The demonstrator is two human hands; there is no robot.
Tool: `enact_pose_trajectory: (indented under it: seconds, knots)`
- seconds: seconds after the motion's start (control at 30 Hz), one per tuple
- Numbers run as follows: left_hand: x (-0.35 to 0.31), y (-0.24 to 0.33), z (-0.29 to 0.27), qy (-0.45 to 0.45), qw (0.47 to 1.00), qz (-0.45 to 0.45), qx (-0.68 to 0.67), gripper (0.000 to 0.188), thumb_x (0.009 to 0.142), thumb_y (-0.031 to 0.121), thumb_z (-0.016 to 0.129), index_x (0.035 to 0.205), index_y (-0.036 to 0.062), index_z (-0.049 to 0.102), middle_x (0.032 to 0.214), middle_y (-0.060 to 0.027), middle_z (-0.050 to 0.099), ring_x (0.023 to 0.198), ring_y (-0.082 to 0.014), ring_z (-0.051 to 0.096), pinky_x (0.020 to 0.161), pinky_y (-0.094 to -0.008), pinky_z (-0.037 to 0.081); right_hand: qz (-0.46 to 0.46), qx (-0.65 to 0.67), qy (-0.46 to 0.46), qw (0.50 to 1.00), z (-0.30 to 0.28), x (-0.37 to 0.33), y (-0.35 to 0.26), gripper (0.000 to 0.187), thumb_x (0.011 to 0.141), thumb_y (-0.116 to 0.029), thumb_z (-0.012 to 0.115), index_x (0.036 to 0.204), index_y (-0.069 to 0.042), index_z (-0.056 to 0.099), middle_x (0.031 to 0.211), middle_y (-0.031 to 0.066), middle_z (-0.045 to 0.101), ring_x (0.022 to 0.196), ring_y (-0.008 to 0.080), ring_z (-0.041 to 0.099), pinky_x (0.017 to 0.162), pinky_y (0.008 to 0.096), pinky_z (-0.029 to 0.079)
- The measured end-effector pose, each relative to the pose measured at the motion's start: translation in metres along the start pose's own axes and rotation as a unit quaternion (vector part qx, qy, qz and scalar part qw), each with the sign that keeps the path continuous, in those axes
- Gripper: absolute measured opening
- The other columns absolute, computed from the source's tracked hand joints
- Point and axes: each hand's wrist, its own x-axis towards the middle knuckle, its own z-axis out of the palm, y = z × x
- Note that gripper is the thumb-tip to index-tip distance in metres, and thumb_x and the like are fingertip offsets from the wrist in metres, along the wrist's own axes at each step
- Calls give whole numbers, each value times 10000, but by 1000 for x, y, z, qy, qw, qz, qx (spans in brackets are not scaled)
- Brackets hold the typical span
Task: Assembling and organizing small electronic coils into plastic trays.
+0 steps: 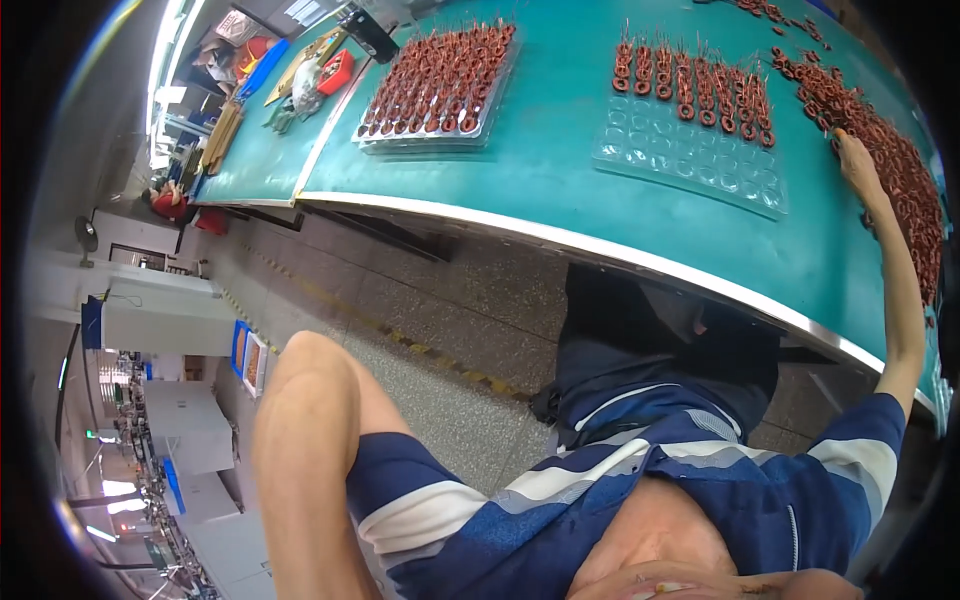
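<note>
My right hand reaches out to the left edge of a long heap of small copper-red wire-wound rings at the far right of the table. Its fingers are drawn together at the heap, and what is between them is too small to make out. My left arm is bent with the elbow raised, and its hand is out of view. Left of my right hand lies a clear plastic tray with round pockets. Rings with upright wire ends fill its far rows, while the near rows hold none.
Further left, a stack of clear trays is full of the same rings. A dark bottle and a red bin stand beyond it. The table's pale front edge curves past my body. Other people sit at the far left.
</note>
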Motion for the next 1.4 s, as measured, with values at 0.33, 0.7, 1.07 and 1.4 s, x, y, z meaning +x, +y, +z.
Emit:
enact_pose_trajectory:
  seconds: [0.33,0.7,1.07,1.4]
  knots:
    - [42,26,6,-112,986,-47,-112,241,913,242,563,1111,117,620,1317,-75,492,1179,-237,460,969,-471,384,-160,-15,229,960,32,-8,-26,276,915,-52,493,1183,11,516,1005,205,560,925,360,545,788,412,441]
    - [-12,16,64,397,898,-160,105,216,937,203,489,1071,77,604,1015,-59,620,934,-192,582,820,-323,493,-22,37,210,977,43,-27,26,330,993,-103,444,1309,-22,493,1049,127,599,969,239,584,812,337,458]
    - [-121,22,349,60,682,-677,-269,470,837,116,622,1210,-29,376,994,-175,496,813,-251,532,735,-369,454,-7,538,199,819,-51,-74,-163,245,972,-165,540,1136,10,593,990,43,645,888,106,613,816,243,488]
    - [-111,26,363,54,654,-677,-333,262,884,91,573,1051,-1,395,813,-124,542,655,-183,555,604,-328,459,22,622,169,764,-63,-90,-201,274,956,-221,577,1110,5,606,947,28,623,823,83,569,733,214,467]
